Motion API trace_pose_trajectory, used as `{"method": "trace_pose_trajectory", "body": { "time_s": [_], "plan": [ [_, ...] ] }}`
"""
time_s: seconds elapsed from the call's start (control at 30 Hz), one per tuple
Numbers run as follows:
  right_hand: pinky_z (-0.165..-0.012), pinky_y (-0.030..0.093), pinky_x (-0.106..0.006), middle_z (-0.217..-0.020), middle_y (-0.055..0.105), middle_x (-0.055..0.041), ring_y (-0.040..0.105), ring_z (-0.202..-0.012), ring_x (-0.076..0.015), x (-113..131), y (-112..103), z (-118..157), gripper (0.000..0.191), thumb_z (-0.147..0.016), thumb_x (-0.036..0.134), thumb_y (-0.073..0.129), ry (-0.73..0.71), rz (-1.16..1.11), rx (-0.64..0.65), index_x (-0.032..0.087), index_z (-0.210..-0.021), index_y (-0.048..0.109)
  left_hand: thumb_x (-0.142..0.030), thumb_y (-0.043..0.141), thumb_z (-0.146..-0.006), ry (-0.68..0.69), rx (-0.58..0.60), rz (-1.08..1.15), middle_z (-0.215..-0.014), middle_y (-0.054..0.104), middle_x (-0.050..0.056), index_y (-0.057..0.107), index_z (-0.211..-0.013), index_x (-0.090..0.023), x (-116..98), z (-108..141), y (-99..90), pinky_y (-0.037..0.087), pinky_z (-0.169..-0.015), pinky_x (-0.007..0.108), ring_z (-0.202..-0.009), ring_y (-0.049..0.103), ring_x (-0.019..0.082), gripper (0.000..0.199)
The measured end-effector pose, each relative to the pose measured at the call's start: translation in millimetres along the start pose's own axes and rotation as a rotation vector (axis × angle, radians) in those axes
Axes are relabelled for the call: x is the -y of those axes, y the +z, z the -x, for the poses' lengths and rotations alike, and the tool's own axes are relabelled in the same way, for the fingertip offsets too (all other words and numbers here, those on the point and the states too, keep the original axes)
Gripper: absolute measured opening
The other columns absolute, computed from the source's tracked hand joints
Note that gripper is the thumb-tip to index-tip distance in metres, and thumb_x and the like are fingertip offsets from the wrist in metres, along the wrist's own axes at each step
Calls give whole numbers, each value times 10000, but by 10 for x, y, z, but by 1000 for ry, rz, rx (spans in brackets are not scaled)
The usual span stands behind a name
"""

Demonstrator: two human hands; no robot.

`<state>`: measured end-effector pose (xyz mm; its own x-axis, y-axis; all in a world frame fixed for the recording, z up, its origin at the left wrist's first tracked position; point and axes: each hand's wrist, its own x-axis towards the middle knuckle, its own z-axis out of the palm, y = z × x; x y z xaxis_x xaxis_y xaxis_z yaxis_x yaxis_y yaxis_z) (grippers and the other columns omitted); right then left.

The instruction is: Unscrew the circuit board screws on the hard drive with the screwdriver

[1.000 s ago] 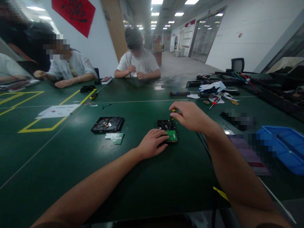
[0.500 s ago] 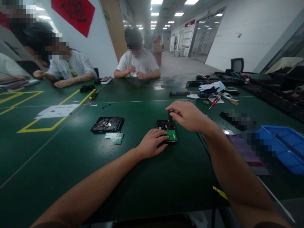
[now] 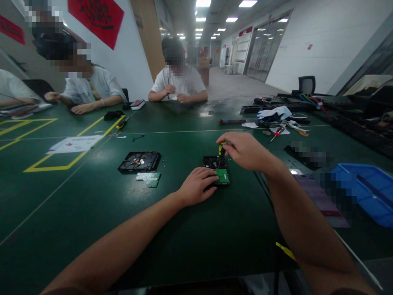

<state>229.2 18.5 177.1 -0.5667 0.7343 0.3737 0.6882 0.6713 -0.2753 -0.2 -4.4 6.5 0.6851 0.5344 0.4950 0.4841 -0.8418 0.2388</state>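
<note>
A hard drive with a green circuit board (image 3: 223, 176) lies on the dark green table in front of me. My left hand (image 3: 198, 186) rests over its left side, fingers spread onto the board's edge, steadying it against the table. Above the drive, my right hand (image 3: 242, 150) has its fingers closed round a yellow and black screwdriver (image 3: 221, 149), held upright with its shaft down at the drive. To the left lie another black hard drive (image 3: 139, 162) and a loose circuit board (image 3: 149, 178), with tiny screws beside them.
A blue tray (image 3: 365, 192) and a purple sheet (image 3: 319, 196) are at the right. Cables, a glove (image 3: 274, 113) and a red screwdriver (image 3: 278, 132) lie further back. People sit across the table, beyond white papers (image 3: 73, 144).
The screwdriver's yellow handle shows more between my right fingers, which have shifted slightly on it. My left hand has stayed on the drive.
</note>
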Motion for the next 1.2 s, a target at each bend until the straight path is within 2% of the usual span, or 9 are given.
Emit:
{"method": "trace_pose_trajectory", "body": {
  "time_s": [0.1,0.23,0.43,0.63,0.7,0.8,1.0,1.2],
  "plan": [
    [-865,506,-370,-1108,799,-119,708,-917,-239,-2,9,-6,224,-992,204,608,5,15,-13,155,-1133,775,-372,655,-1032,-2,4,0,-1415,689,106,681,-1375,-234,-6,-3,-6,493,-1163,535,-1359,622,304,371],
    [-904,498,-371,-1105,793,-95,705,-965,-239,-10,12,-8,215,-972,150,591,-16,26,1,195,-1084,768,-375,642,-1040,-9,10,-3,-1420,688,105,679,-1379,-235,-18,-7,-16,492,-1169,542,-1364,620,307,369],
    [-899,489,-376,-1138,779,-106,691,-954,-246,-1,-8,-8,168,-972,190,647,12,59,4,191,-1115,734,-375,645,-1036,-13,10,8,-1413,689,102,682,-1383,-252,-20,-10,-23,499,-1162,550,-1361,622,309,370],
    [-856,460,-375,-1014,771,-102,678,-937,-265,11,-32,-12,122,-970,299,719,67,155,7,183,-1010,719,-372,647,-1035,-14,14,7,-1416,683,103,681,-1385,-256,-17,-6,-23,497,-1168,543,-1363,620,303,371],
    [-864,463,-364,-1046,779,-105,686,-945,-256,11,-32,-10,105,-966,256,707,54,138,7,176,-1032,729,-370,653,-1031,-12,10,6,-1418,683,100,680,-1383,-255,-12,-2,-16,495,-1170,539,-1366,619,303,371],
    [-849,480,-343,-1116,795,-106,703,-914,-228,10,-19,-3,186,-969,191,654,16,69,19,161,-1125,750,-367,654,-1031,-7,6,3,-1421,685,99,680,-1375,-241,-7,1,-12,495,-1169,538,-1364,620,304,367],
    [-836,509,-351,-1101,820,-105,729,-863,-225,-16,13,6,324,-980,176,580,19,49,29,156,-1248,761,-367,651,-1033,-11,12,1,-1422,687,107,680,-1377,-234,-18,-3,-21,495,-1171,547,-1364,620,309,370],
    [-896,506,-383,-1190,803,-125,721,-932,-248,-22,3,-7,264,-988,229,631,23,109,8,165,-1212,755,-366,652,-1031,-15,12,11,-1418,689,103,676,-1389,-253,-19,-4,-19,494,-1170,558,-1363,621,310,377]
  ]
}}
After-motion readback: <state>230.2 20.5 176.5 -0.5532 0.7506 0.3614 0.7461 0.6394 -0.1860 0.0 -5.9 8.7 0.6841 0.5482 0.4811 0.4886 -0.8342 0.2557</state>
